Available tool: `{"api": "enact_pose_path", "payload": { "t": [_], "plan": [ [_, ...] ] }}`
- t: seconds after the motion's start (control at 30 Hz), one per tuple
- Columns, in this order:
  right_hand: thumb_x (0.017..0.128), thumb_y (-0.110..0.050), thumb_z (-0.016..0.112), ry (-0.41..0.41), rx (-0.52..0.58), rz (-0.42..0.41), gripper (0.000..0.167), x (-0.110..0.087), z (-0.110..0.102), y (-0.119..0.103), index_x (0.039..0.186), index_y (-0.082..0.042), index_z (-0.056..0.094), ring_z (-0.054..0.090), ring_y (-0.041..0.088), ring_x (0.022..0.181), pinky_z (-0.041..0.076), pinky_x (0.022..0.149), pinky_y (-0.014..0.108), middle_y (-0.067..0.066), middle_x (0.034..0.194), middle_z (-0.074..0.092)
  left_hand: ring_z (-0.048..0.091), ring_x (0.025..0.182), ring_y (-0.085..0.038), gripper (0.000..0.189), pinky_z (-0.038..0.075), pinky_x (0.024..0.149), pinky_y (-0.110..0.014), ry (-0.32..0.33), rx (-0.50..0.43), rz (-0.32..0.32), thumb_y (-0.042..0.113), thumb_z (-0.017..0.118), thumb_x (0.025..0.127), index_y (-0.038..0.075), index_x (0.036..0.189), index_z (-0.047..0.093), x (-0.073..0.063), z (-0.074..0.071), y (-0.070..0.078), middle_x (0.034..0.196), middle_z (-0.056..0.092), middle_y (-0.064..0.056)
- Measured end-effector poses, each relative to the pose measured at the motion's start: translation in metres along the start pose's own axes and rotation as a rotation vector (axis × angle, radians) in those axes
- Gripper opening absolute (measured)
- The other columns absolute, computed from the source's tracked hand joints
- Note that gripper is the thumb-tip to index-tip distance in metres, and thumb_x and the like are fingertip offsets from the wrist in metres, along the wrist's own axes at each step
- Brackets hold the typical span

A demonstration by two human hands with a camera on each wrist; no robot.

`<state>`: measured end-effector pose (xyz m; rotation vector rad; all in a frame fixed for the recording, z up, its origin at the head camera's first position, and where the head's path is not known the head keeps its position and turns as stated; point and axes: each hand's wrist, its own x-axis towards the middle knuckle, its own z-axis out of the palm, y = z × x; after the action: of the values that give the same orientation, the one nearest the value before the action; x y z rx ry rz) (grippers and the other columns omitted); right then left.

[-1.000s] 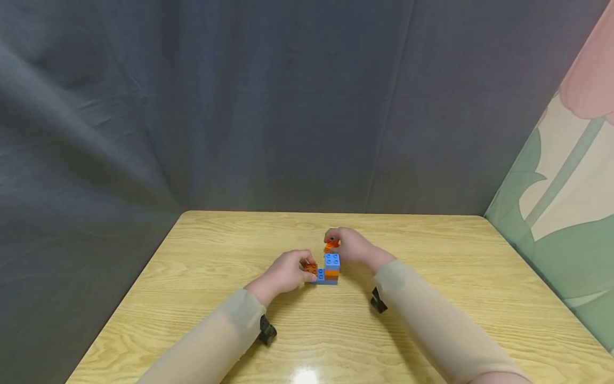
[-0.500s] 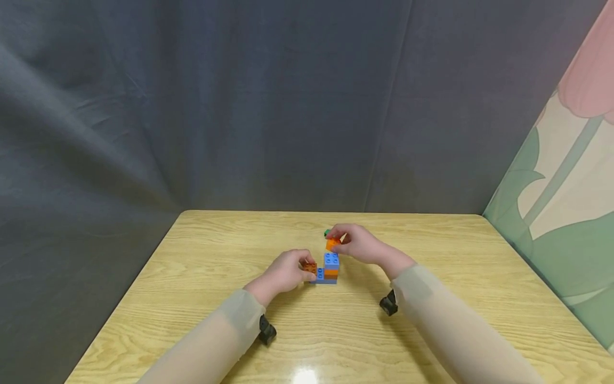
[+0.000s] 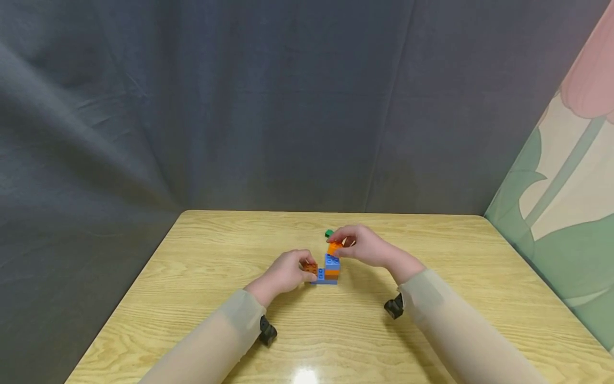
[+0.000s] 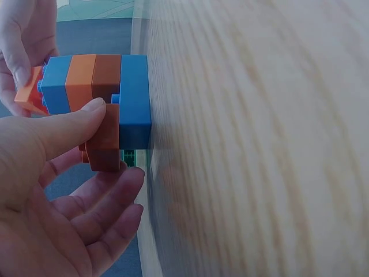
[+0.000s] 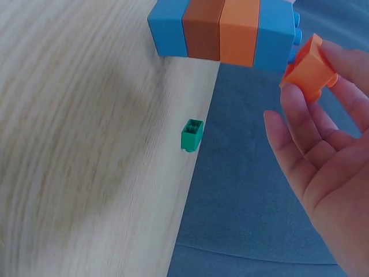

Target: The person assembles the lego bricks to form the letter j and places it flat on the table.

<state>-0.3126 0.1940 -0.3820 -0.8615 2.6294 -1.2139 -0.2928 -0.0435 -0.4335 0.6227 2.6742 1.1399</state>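
A small stack of toy building bricks stands on the table: a long blue brick [image 4: 135, 104] at the bottom, then a brown brick [image 5: 203, 29], an orange brick [image 5: 238, 32] and a blue brick [image 5: 274, 34]. My left hand [image 3: 286, 271] pinches a second brown brick [image 4: 105, 138] at the left end of the long blue one, thumb on its near side. Between thumb and fingers, my right hand [image 3: 366, 245] holds a loose orange brick [image 5: 311, 72], tilted, at the studs of the top blue brick. Whether it touches those studs I cannot tell.
Behind the stack a green brick [image 5: 191, 136] lies on the wooden table [image 3: 216, 240]. A dark curtain [image 3: 288, 106] hangs past the table's far edge. On the right is a flower-patterned panel [image 3: 566, 197].
My right hand has brought the orange brick from behind the stack to above it, then slightly lower, uncovering the green brick. The left hand has stayed put.
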Motion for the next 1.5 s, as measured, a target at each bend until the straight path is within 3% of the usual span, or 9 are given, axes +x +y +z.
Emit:
{"api": "enact_pose_path", "payload": {
  "t": [0.33, 1.1, 1.5],
  "plan": [
    [0.086, -0.010, 0.078, 0.010, -0.042, -0.015, 0.031, -0.002, 0.008, -0.007, 0.116, -0.011, 0.069, 0.059, 0.018, 0.082, 0.052, 0.073, 0.034, -0.001, 0.096, 0.065, 0.056, 0.091, -0.016, 0.017, 0.047, 0.083, -0.039, 0.013, 0.012, -0.008, 0.020, 0.079, 0.087, 0.022, 0.097, 0.066, 0.001, 0.000, -0.001, 0.099, 0.062, 0.005],
    [0.086, -0.006, 0.077, -0.029, -0.038, -0.047, 0.029, -0.004, 0.009, -0.008, 0.113, -0.011, 0.070, 0.061, 0.025, 0.085, 0.052, 0.075, 0.034, -0.001, 0.105, 0.066, 0.056, 0.090, -0.017, 0.018, 0.047, 0.084, -0.039, 0.004, 0.010, -0.010, 0.021, 0.079, 0.086, 0.021, 0.098, 0.065, 0.000, -0.001, -0.001, 0.101, 0.062, 0.004],
    [0.083, -0.007, 0.079, -0.016, -0.067, -0.062, 0.027, -0.007, 0.010, -0.014, 0.109, -0.012, 0.071, 0.055, 0.022, 0.078, 0.050, 0.071, 0.034, -0.003, 0.100, 0.064, 0.056, 0.091, -0.017, 0.018, 0.047, 0.084, -0.039, 0.004, 0.013, -0.010, 0.021, 0.079, 0.086, 0.022, 0.097, 0.065, 0.000, 0.000, 0.000, 0.101, 0.061, 0.005]
  ]
}}
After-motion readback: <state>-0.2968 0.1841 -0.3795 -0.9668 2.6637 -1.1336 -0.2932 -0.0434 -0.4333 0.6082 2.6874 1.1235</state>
